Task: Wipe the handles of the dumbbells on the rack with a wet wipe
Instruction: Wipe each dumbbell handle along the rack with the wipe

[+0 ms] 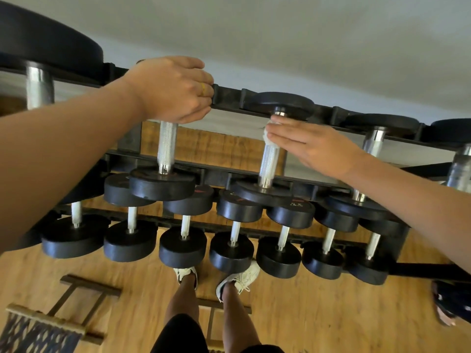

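Two bare forearms reached from the near side toward the top tier of a black rack (229, 95) loaded with dumbbells. The left hand (173, 90), knuckles up and wrist straight, sat over the far end of the left dumbbell (165, 184). Its fingers were curled down in a grip there, hiding that end, and the silver bar ran out from under the palm toward the near side. The right hand (313, 146) came in from the right, angled to the left, palm turned toward the next dumbbell's knurled handle (267, 166). Its fingers (285, 135) lay straight and close together, pressing a crumpled white wet wipe (269, 138) against the far part of that handle, just below the far head. The thumb could not be seen. The wipe showed only at the fingertips, between the hand and the metal. More dumbbells (230, 250) filled two lower tiers, nearer the viewer. Below them, the person's white shoes (238, 277) stood on a wooden floor (318, 314).
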